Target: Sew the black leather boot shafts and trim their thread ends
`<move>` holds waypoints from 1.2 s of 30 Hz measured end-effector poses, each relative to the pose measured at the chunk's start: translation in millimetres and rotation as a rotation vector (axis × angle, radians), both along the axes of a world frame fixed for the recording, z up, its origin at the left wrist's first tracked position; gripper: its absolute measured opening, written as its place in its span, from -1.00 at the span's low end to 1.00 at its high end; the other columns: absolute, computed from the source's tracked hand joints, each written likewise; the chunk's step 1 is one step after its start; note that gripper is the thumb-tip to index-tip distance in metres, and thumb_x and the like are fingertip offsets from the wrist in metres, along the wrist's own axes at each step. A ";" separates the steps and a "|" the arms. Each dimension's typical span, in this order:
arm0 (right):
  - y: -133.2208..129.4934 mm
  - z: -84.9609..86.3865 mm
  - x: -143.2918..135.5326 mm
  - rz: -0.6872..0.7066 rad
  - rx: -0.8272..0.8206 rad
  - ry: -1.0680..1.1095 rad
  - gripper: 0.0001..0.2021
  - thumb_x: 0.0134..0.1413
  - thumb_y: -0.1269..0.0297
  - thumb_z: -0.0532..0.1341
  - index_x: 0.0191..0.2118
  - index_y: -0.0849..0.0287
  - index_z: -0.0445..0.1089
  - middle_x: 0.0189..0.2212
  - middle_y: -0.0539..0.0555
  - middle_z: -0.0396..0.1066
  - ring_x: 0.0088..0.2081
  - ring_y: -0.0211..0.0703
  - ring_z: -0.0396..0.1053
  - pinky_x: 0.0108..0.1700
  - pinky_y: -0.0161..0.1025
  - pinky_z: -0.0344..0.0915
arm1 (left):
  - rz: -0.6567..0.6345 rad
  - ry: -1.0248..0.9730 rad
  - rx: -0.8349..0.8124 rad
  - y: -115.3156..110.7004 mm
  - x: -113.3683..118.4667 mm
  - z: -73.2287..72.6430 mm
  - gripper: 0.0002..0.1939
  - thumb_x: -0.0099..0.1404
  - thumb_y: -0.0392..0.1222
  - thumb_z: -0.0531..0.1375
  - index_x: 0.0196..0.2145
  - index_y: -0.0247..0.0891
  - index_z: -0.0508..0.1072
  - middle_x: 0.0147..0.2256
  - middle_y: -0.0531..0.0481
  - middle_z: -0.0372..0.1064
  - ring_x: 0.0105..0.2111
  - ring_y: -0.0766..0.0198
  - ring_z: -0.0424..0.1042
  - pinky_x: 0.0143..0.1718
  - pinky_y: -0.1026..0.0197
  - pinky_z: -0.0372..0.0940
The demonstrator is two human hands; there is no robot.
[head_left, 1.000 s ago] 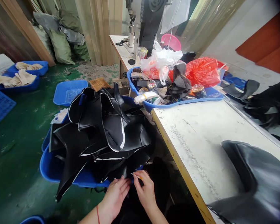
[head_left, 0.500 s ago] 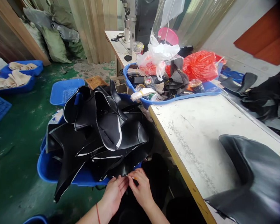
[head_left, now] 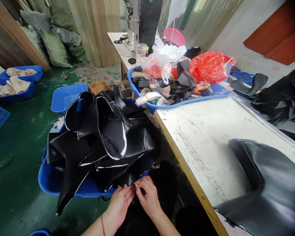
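My left hand (head_left: 120, 203) and my right hand (head_left: 148, 196) meet low in the view, just in front of a blue tub (head_left: 49, 177) heaped with black leather pieces (head_left: 105, 137). The left fingers pinch the edge of a black piece at the near side of the heap. My right hand holds a small thin tool (head_left: 138, 186) with a light tip, pressed to the same edge. Whether it is a snipper or a pen is unclear. A red string circles my left wrist.
A white worktable (head_left: 206, 137) stands to the right with a black leather piece (head_left: 267, 183) on it. A blue tray (head_left: 186, 100) of bags and scraps sits at its far end. Blue tubs (head_left: 66, 96) lie on the green floor, a sewing machine (head_left: 142, 19) behind.
My hands have drawn closer together at the leather edge. The view has shifted slightly right and down.
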State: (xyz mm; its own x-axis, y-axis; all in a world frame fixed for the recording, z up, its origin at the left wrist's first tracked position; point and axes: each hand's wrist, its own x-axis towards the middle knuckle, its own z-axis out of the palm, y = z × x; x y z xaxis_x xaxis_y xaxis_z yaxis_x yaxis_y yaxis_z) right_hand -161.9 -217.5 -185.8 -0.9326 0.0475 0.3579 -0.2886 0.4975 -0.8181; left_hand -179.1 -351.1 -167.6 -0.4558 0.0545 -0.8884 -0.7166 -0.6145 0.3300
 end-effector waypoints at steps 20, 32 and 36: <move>65.6 34.5 -49.2 -0.046 0.040 0.149 -0.85 0.24 0.52 0.10 -0.22 0.12 0.33 -0.29 0.10 0.43 -0.16 -0.14 0.45 -0.04 -0.11 0.45 | 0.187 0.019 0.375 81.5 -38.3 32.5 -0.82 0.38 -0.34 0.16 -0.34 -0.52 0.49 -0.31 -0.27 0.53 -0.32 0.23 0.56 -0.21 0.26 0.47; 59.2 36.1 -52.6 -0.072 0.050 0.140 -0.85 0.25 0.48 0.09 -0.24 0.12 0.35 -0.32 0.12 0.44 -0.23 -0.12 0.47 -0.15 -0.13 0.49 | 0.185 0.007 0.323 76.5 -42.6 37.2 -0.83 0.37 -0.35 0.15 -0.33 -0.52 0.47 -0.29 -0.32 0.54 -0.32 0.22 0.57 -0.23 0.26 0.49; 58.9 36.6 -51.4 -0.056 0.042 0.132 -0.86 0.25 0.48 0.09 -0.26 0.12 0.34 -0.34 0.08 0.43 -0.26 -0.14 0.46 -0.11 -0.12 0.48 | 0.181 0.006 0.314 75.8 -42.7 37.5 -0.83 0.38 -0.35 0.15 -0.34 -0.52 0.47 -0.33 -0.29 0.54 -0.34 0.23 0.57 -0.23 0.27 0.49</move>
State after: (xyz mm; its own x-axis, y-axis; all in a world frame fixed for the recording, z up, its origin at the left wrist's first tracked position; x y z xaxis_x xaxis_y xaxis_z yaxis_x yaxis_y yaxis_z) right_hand -213.3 -158.6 -149.2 -0.8735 0.0811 0.4801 -0.3631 0.5485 -0.7532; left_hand -221.8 -275.2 -130.1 -0.4883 0.2424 -0.8383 -0.5854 -0.8035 0.1086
